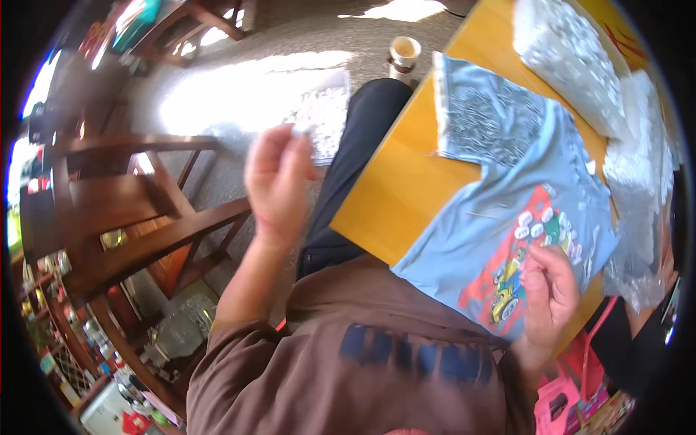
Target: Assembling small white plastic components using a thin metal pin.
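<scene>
- Shirt — blue, on yellow table, buttons on top
- Left hand: raised, pinched; can't tell if holding anything
- Right hand: over shirt — pinched, contents unclear

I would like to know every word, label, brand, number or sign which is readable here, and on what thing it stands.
No text is clear enough to quote.
White discs: small dark marks, too blurred to read.
Blue garment: a printed car picture; any lettering there is too blurred.
Brown shirt: dark blue blocks, no readable letters.
Shelf goods: too small to read.
</scene>
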Tool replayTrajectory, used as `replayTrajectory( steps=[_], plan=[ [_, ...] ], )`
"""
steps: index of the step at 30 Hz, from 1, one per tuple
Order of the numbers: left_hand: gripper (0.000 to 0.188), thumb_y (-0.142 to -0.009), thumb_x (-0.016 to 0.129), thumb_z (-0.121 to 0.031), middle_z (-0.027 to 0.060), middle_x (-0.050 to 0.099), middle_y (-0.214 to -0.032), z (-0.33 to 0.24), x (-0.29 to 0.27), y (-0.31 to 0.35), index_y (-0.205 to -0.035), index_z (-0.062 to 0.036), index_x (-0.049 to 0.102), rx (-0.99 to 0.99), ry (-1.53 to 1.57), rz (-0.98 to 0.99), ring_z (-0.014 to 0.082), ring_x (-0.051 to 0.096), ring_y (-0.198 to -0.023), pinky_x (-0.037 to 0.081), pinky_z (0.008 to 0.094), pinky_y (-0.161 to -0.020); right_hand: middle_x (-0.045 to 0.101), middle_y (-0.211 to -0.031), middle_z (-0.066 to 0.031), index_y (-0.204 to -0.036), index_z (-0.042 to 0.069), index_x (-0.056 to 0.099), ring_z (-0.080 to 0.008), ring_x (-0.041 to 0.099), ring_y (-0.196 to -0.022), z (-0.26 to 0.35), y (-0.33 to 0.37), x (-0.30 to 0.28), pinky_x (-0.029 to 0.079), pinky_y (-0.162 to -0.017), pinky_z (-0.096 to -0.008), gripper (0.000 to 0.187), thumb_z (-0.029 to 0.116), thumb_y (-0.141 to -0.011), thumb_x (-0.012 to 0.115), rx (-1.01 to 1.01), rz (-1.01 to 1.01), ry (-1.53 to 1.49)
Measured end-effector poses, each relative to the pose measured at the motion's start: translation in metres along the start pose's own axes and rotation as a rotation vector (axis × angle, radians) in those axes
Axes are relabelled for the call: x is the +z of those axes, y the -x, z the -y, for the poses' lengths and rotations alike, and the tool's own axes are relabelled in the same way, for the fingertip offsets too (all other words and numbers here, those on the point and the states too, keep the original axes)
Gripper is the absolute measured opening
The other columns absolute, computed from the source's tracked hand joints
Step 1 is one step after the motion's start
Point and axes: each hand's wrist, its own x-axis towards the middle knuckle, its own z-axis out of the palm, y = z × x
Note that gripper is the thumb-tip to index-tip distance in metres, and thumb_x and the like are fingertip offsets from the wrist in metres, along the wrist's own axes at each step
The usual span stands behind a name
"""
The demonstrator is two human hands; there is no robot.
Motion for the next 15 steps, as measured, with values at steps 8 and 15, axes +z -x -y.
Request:
replayTrajectory(
  steps=[8,15],
  plan=[
    [0.037,-0.083,0.052,-0.003,0.0050,0.058,-0.084,0.009,-0.017,-0.024,-0.119,-0.0006,0.043,0.072,-0.114,-0.230,0.0049,0.044,-0.059,0.033,0.0165,-0.052,0.055,-0.074,-0.0068,-0.095,-0.003,0.059,-0.0138,0.050,-0.062,-0.008,-0.014,-0.031,0.039,-0.058,-0.0234,0.015,0.000,-0.081,0.055,-0.140,-0.104,0.067],
    [0.026,-0.080,0.048,0.006,0.0070,0.056,-0.083,-0.036,0.085,0.004,-0.105,0.0048,0.051,0.326,-0.070,0.127,0.0059,0.043,-0.057,0.033,0.0170,-0.051,0.050,-0.073,-0.0011,-0.097,-0.006,0.055,-0.0048,0.040,-0.062,-0.029,0.001,-0.066,0.034,-0.058,-0.0187,0.019,0.008,-0.086,0.050,-0.087,-0.396,-0.156]
  ],
)
